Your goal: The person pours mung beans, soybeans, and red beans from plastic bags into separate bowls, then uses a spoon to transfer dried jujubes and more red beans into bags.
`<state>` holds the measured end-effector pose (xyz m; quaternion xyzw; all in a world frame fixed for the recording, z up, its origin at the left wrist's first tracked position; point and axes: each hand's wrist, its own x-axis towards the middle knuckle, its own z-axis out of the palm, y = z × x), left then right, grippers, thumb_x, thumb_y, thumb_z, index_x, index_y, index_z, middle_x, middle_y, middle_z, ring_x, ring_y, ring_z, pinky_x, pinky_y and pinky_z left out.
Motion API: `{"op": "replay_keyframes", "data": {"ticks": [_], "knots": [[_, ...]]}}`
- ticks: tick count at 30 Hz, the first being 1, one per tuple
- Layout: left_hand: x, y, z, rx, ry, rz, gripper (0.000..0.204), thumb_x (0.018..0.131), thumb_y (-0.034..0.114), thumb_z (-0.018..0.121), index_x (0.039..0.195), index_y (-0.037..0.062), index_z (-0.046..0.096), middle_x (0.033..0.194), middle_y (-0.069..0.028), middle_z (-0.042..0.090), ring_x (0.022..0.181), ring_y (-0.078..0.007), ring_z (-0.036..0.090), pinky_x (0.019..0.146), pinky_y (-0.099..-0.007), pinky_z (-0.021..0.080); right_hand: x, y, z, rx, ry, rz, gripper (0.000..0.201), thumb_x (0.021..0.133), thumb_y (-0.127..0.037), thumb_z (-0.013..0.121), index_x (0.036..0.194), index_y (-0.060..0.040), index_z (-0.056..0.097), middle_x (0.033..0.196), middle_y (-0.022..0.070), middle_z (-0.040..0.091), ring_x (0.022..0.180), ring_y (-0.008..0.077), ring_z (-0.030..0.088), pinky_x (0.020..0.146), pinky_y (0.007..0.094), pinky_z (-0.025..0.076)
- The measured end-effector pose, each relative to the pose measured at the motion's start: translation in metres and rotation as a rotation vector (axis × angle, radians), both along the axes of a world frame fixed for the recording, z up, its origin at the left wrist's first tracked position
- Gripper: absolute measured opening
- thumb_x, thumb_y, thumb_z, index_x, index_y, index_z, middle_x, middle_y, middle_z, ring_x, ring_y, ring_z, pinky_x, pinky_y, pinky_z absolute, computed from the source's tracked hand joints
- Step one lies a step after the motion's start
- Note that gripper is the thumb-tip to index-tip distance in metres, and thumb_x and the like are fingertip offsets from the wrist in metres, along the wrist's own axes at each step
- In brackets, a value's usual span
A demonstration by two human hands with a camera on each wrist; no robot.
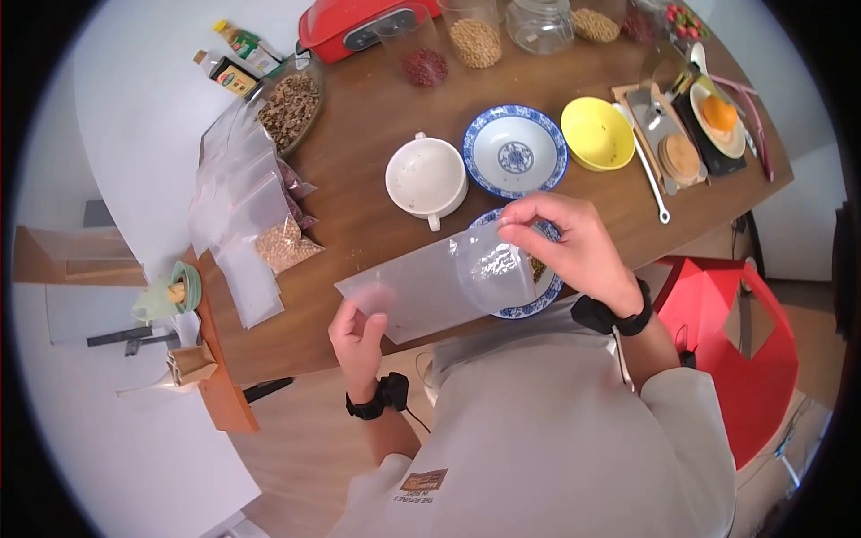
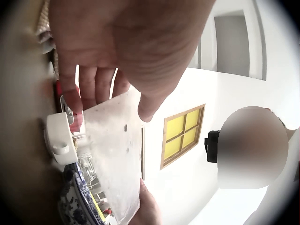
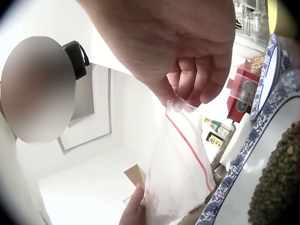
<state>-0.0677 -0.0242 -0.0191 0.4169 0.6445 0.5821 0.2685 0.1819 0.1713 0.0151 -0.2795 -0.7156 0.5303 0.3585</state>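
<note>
A clear plastic zip bag (image 1: 417, 287) stretches between my two hands, flat and with nothing inside that shows. My right hand (image 1: 578, 251) pinches its upper right corner between thumb and fingers, close to the red zip line seen in the right wrist view. At the other end, my left hand (image 1: 357, 345) holds the bag's edge, thumb on the near side and fingers behind. Under the bag's right part stands a blue-and-white bowl (image 1: 516, 312), partly covered by it. Small green beans (image 3: 276, 180) fill that bowl in the right wrist view.
Beyond the bag stand a white two-handled pot (image 1: 426, 175), another blue-and-white bowl (image 1: 516, 152) and a yellow bowl (image 1: 597, 134). Filled and flat bags (image 1: 260, 215) lie at the left. Jars of beans (image 1: 475, 40) line the back. A red chair (image 1: 744, 350) is at the right.
</note>
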Motion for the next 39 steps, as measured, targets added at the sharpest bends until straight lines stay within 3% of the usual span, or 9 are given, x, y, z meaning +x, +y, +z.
{"op": "replay_keyframes", "data": {"ticks": [5, 7, 14, 19, 23, 26, 29, 34, 39], "knots": [[0.0, 0.011, -0.003, 0.047, -0.18, 0.072, 0.012, 0.099, 0.005, 0.062, 0.106, -0.0035, 0.069, 0.088, -0.0046, 0.07, 0.082, -0.0119, 0.064, 0.079, -0.027, 0.051, -0.006, -0.001, 0.003, 0.001, 0.027, 0.051, 0.024, 0.091, -0.01, 0.078, 0.111, 0.0008, 0.072, 0.098, 0.0066, 0.075, 0.085, 0.0129, 0.069, 0.08, 0.0295, 0.056], [0.004, 0.017, -0.005, 0.057, -0.264, 0.127, 0.013, 0.102, 0.008, 0.06, 0.101, -0.0021, 0.069, 0.08, -0.0032, 0.067, 0.073, -0.01, 0.061, 0.07, -0.0251, 0.048, -0.005, 0.0, 0.004, -0.08, -0.001, 0.131, 0.036, 0.088, -0.012, 0.081, 0.121, -0.0012, 0.07, 0.106, 0.0059, 0.075, 0.088, 0.0124, 0.069, 0.084, 0.0294, 0.057], [0.01, 0.015, -0.008, 0.075, -0.411, 0.157, 0.014, 0.103, 0.011, 0.061, 0.102, -0.0014, 0.069, 0.076, -0.0011, 0.064, 0.071, -0.0086, 0.059, 0.067, -0.0241, 0.046, -0.001, -0.005, -0.008, -0.23, -0.198, 0.158, 0.027, 0.091, -0.009, 0.078, 0.113, 0.0029, 0.072, 0.093, 0.0052, 0.075, 0.08, 0.0086, 0.068, 0.075, 0.0251, 0.055], [0.014, 0.013, -0.011, 0.065, -0.427, 0.177, 0.015, 0.103, 0.012, 0.062, 0.104, -0.0009, 0.07, 0.076, -0.0004, 0.065, 0.07, -0.0076, 0.059, 0.067, -0.0234, 0.046, -0.003, -0.008, -0.01, -0.338, -0.029, 0.126, 0.026, 0.091, -0.007, 0.078, 0.114, 0.0024, 0.071, 0.089, 0.0029, 0.073, 0.077, 0.0074, 0.068, 0.07, 0.0232, 0.054], [0.013, 0.009, -0.017, 0.094, -0.489, 0.237, 0.014, 0.102, 0.011, 0.062, 0.104, -0.0003, 0.07, 0.079, -0.0003, 0.065, 0.071, -0.0072, 0.059, 0.068, -0.0235, 0.047, -0.001, -0.011, -0.006, -0.325, -0.216, 0.239, 0.028, 0.088, -0.003, 0.079, 0.114, 0.0022, 0.07, 0.091, 0.0014, 0.072, 0.08, 0.0075, 0.067, 0.072, 0.0237, 0.055], [0.015, 0.012, -0.016, 0.072, -0.466, 0.296, 0.014, 0.102, 0.011, 0.063, 0.104, 0.0, 0.07, 0.082, 0.0, 0.066, 0.073, -0.0069, 0.059, 0.068, -0.024, 0.048, 0.0, -0.014, -0.009, -0.421, -0.135, 0.235, 0.029, 0.088, -0.002, 0.079, 0.115, 0.0015, 0.07, 0.091, 0.0027, 0.072, 0.082, 0.0089, 0.068, 0.073, 0.0241, 0.055], [0.014, 0.009, -0.015, 0.126, -0.484, 0.129, 0.016, 0.105, 0.015, 0.059, 0.108, 0.0013, 0.067, 0.081, -0.0006, 0.066, 0.072, -0.0076, 0.06, 0.067, -0.0241, 0.048, 0.005, -0.013, -0.016, -0.416, -0.113, 0.217, 0.025, 0.09, 0.002, 0.074, 0.115, 0.0029, 0.07, 0.091, 0.0044, 0.072, 0.079, 0.0095, 0.067, 0.071, 0.0242, 0.053], [0.01, 0.001, -0.009, 0.079, -0.547, 0.088, 0.017, 0.105, 0.015, 0.058, 0.11, 0.0015, 0.066, 0.083, -0.0002, 0.064, 0.07, -0.0085, 0.06, 0.064, -0.0245, 0.049, 0.007, -0.018, -0.012, -0.279, -0.161, 0.117, 0.022, 0.094, 0.004, 0.068, 0.116, 0.0054, 0.069, 0.09, 0.0037, 0.069, 0.076, 0.0098, 0.065, 0.069, 0.0239, 0.051], [0.001, -0.006, -0.01, 0.11, -0.58, 0.062, 0.015, 0.105, 0.013, 0.057, 0.111, 0.0022, 0.066, 0.083, -0.0001, 0.064, 0.069, -0.0075, 0.059, 0.061, -0.0249, 0.05, 0.006, -0.02, -0.011, -0.269, -0.127, 0.187, 0.024, 0.1, -0.002, 0.062, 0.122, 0.0038, 0.068, 0.093, 0.0034, 0.069, 0.077, 0.009, 0.061, 0.07, 0.0237, 0.049]]}}
